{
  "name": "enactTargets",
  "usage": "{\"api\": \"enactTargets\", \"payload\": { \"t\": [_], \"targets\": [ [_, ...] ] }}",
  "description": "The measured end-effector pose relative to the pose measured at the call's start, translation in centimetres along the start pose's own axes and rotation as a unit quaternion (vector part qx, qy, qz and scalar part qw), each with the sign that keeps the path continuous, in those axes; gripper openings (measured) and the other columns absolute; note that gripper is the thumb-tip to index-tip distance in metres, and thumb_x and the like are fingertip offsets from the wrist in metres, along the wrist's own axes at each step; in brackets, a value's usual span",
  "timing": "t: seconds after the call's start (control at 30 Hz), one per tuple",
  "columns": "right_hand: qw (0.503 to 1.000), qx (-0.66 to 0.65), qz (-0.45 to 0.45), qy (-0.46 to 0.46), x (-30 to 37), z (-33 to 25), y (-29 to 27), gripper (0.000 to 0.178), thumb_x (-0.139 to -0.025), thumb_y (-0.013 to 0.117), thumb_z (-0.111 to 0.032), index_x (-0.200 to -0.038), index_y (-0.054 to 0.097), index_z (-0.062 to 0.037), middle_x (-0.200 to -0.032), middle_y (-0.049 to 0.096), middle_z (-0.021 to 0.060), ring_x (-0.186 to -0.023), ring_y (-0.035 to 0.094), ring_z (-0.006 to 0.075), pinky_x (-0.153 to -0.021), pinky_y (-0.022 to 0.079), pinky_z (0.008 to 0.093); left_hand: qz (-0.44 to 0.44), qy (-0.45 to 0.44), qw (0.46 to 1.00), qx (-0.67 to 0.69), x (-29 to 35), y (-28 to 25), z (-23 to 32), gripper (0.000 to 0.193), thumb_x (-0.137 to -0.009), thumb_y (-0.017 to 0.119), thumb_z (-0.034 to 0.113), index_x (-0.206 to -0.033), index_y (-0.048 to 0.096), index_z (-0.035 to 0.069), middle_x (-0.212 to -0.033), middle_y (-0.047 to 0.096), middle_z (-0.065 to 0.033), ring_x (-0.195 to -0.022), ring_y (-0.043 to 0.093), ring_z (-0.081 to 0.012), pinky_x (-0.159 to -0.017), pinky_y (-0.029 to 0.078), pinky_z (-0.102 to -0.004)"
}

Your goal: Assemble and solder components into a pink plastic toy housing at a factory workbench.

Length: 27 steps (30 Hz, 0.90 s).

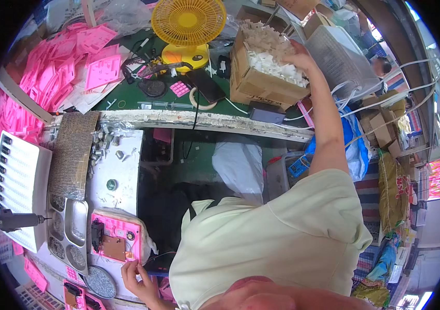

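My right arm stretches far forward to a cardboard box [261, 88] heaped with small white plastic parts [274, 49]. There my right hand [301, 58] rests on the heap, fingers apart among the parts. At the lower left, a pink plastic casing [132, 227] lies face down on a pale cloth. It carries a brown circuit board [114, 248], a black block [97, 233] and a small round speaker [130, 235]. Beside the casing's near edge is my left hand [138, 281], its thumb and fingertips pinched together. Whatever they grip is too small to make out. A thin wire runs close by.
A yellow fan [189, 23] stands on the green bench behind a phone [205, 85]. Pink casings [49, 72] pile up at the far left. An electric screwdriver [21, 220] hangs above a metal tray [79, 222] of screws. Metal cylinders [101, 144] lie on the white board.
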State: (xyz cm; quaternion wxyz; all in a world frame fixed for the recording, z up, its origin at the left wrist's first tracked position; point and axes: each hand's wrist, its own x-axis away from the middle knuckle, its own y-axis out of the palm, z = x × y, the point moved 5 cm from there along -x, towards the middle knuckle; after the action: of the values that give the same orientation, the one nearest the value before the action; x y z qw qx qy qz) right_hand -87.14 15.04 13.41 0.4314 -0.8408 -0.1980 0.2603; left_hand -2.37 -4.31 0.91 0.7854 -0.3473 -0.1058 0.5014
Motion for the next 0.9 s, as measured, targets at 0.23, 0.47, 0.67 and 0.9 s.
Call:
{"api": "enactTargets", "payload": {
  "t": [0.23, 0.47, 0.67, 0.9],
  "targets": [
    [0.985, -0.143, 0.021, 0.095, -2.2, 2.5, -3.3, 0.075, -0.071, 0.084, -0.006, -0.140, 0.055, -0.0030, -0.098, 0.070, 0.0096, -0.067, 0.065, 0.0178, -0.048, 0.048, 0.0332, 0.006, 0.014, 1.000, 0.004, 0.3, 0.5, 0.0, 0.014, -0.092, 0.064, -0.001, -0.104, 0.071, -0.004, -0.099, 0.064, -0.0138, -0.079, 0.060, -0.0233, -0.065, 0.048, -0.0335],
    [0.982, -0.143, 0.107, 0.058, -5.5, 3.1, -5.4, 0.075, -0.076, 0.083, -0.017, -0.143, 0.054, -0.0010, -0.103, 0.070, 0.0122, -0.083, 0.065, 0.0224, -0.068, 0.052, 0.0377, 0.045, 0.005, 0.999, -0.015, 1.9, -0.4, -1.7, 0.011, -0.091, 0.066, -0.002, -0.101, 0.069, -0.004, -0.093, 0.064, -0.0148, -0.078, 0.060, -0.0262, -0.065, 0.048, -0.0348],
    [0.960, -0.263, 0.084, -0.042, -11.0, 1.6, -10.3, 0.055, -0.085, 0.080, -0.014, -0.136, 0.062, -0.0043, -0.132, 0.065, 0.0063, -0.123, 0.061, 0.0200, -0.106, 0.047, 0.0351, 0.071, -0.027, 0.997, -0.011, 0.7, -1.7, 0.1, 0.012, -0.087, 0.070, -0.005, -0.099, 0.070, -0.003, -0.095, 0.067, -0.0139, -0.077, 0.065, -0.0227, -0.068, 0.052, -0.0310],
    [0.924, -0.357, 0.013, -0.134, -2.7, -27.7, 0.5, 0.059, -0.081, 0.083, -0.004, -0.135, 0.060, -0.0012, -0.129, 0.065, 0.0132, -0.116, 0.064, 0.0234, -0.100, 0.052, 0.0333, 0.092, -0.040, 0.995, -0.007, 1.6, -1.8, 0.6, 0.012, -0.086, 0.071, -0.005, -0.098, 0.070, -0.001, -0.095, 0.068, -0.0122, -0.074, 0.065, -0.0205, -0.066, 0.052, -0.0297]
  ]
}}
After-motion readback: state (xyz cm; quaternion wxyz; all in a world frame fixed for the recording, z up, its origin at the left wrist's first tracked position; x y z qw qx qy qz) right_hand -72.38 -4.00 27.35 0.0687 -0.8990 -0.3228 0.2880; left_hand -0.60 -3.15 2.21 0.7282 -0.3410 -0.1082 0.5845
